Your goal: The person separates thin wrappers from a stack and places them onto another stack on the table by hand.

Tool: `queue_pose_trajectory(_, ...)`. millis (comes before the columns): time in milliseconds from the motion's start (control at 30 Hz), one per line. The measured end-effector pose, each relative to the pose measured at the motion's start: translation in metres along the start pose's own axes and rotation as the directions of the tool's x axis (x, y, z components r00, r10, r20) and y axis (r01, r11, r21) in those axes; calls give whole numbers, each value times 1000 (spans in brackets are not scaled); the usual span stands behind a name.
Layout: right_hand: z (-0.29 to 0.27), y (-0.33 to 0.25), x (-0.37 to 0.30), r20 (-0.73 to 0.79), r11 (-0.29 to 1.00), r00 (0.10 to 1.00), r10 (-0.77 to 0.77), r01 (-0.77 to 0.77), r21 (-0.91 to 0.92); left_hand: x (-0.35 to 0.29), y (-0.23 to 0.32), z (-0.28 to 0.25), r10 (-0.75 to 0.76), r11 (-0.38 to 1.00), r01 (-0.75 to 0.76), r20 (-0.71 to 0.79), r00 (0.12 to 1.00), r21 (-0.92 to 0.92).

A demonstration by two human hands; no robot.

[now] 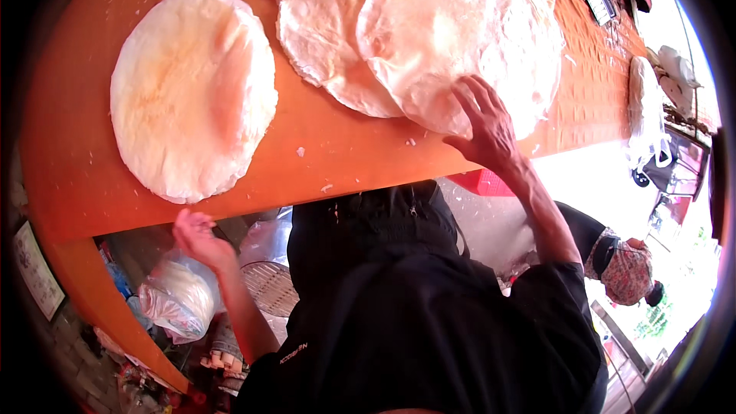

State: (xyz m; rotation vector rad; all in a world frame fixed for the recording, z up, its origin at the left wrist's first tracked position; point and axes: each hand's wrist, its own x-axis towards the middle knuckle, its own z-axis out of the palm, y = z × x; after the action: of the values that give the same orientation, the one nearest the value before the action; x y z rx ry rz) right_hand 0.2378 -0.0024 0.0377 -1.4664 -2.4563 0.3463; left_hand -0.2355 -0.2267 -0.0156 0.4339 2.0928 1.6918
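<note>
The right hand (pixel 487 129) rests, fingers wide, on the right flatbread (pixel 452 27) atop the tabletop (pixel 349 157); a hard drag could tear it. The left hand (pixel 202 241), near the left flatbread (pixel 180 92), blurs; I cannot tell its fingers' state.

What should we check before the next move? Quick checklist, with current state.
1. Left disc fully on the table: ok, it lies near the front edge without overhanging.
2. Left disc apart from the pile: ok, bare table shows between them.
3. Left hand gripping the left disc: not ok, it is loose at the table's front edge.
4. Right hand gripping the pile: cannot tell, fingers are spread over its near edge.
5. Whole pile in view: not ok, the frame cuts off its far side.
6. Table free of pale bits: not ok, several lie scattered.
</note>
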Motion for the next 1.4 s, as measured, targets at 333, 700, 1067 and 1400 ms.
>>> queue_pose_trajectory(333,-40,28,-10,-121,963,990,-79,107,246,-119,50,204,-321,867,496,816,481,49)
queue_pose_trajectory(700,-50,-24,5,-124,908,989,-81,125,400,-161,85,305,-98,418,874,944,314,-248)
queue_pose_trajectory(1067,-33,10,18,-328,983,944,-27,85,162,-156,67,322,-151,746,637,883,444,-193)
queue_pose_trajectory(1400,-110,64,65,-318,984,933,168,-138,114,-156,45,317,-375,530,813,793,480,-242)
